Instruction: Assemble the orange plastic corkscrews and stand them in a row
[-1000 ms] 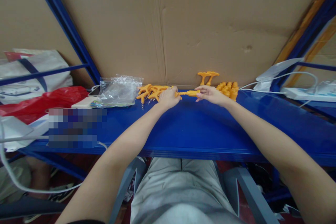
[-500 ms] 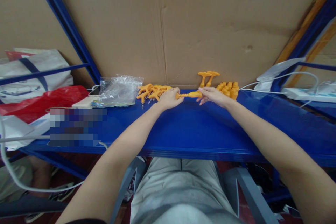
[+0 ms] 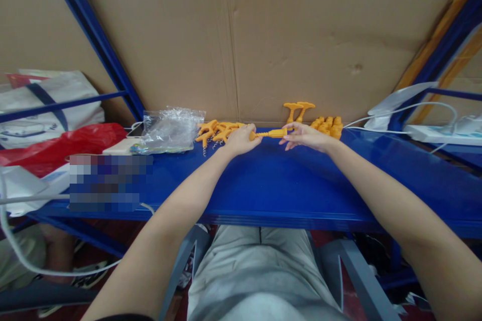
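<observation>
1. Your left hand (image 3: 241,141) was closed around one end of a small orange plastic corkscrew (image 3: 270,134), held just above the blue desk (image 3: 286,185) near its back edge.
2. Your right hand (image 3: 306,136) pinched the other end, its lower fingers spread loose.
3. The piece looked light, stiff and smooth, so likely a little slippery; its thicker sleeve seemed the surest place to grip.
4. More orange handles (image 3: 216,132) lay just left, and orange caps (image 3: 327,127) just right.
</observation>
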`<state>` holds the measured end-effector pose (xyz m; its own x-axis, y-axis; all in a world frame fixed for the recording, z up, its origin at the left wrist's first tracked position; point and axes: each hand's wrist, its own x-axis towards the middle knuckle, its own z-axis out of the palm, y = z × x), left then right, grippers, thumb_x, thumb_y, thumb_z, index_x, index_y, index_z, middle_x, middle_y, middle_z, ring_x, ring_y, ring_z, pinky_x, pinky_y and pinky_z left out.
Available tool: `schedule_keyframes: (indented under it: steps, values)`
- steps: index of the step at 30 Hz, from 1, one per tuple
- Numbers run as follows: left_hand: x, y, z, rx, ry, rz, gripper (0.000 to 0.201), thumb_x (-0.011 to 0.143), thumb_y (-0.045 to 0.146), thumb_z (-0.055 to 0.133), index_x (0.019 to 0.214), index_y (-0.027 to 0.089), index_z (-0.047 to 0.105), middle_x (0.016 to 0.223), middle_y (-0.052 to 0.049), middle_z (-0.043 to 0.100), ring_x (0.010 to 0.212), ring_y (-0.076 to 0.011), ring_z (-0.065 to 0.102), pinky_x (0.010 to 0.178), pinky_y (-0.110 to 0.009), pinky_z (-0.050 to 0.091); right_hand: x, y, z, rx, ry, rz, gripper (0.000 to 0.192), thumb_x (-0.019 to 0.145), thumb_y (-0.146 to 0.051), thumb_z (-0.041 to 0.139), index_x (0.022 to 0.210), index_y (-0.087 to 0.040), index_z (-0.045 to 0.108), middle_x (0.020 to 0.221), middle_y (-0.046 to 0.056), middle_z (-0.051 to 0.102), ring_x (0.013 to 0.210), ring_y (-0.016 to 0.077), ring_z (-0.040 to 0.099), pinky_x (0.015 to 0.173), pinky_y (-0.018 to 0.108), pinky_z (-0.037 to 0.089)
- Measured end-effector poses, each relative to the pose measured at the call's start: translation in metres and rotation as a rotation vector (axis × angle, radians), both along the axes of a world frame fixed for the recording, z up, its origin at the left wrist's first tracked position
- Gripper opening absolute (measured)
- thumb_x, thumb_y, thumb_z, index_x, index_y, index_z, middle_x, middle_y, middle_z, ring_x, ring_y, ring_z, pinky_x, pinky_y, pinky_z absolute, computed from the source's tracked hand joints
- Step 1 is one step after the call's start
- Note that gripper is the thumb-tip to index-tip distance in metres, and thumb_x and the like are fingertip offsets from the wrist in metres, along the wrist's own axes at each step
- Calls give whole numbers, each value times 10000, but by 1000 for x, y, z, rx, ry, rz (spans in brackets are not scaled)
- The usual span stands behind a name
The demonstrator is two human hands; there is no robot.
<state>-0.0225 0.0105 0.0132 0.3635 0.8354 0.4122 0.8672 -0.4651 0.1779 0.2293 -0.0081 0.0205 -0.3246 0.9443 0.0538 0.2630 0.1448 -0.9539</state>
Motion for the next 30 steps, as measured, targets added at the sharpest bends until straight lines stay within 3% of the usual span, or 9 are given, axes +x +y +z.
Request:
schedule_keyframes:
  steps: [4,12,19,30]
  values:
    - [-2,2,-1,12,-45,-51,244,904,355,569,1101,220,617,1145,-78,726,1102,-272,666,933,-383,504,1,2,-3,19,8,33,182,977,-306,684,1060,-188,573,864,83,797,643,157,736,679,296,635]
    - [-2,1,-2,30,-58,-62,216,910,333,580,1093,221,599,1150,-76,722,1105,-255,666,912,-352,498,-4,1,-5,28,29,15,258,992,-421,657,943,-175,596,752,85,764,591,165,708,658,305,625]
    - [1,-4,1,7,-46,16,256,938,357,588,1149,213,603,994,-73,751,993,-267,706,816,-330,505,-3,2,-6,50,6,-24,276,967,-470,674,946,-208,591,843,86,782,687,173,731,755,329,612]
    - [0,1,-3,22,-51,-42,238,954,389,560,1089,205,627,1003,-81,749,946,-252,698,803,-325,498,-3,-2,-4,62,-67,-27,454,902,-664,661,860,-213,620,846,123,778,757,230,754,821,431,604]
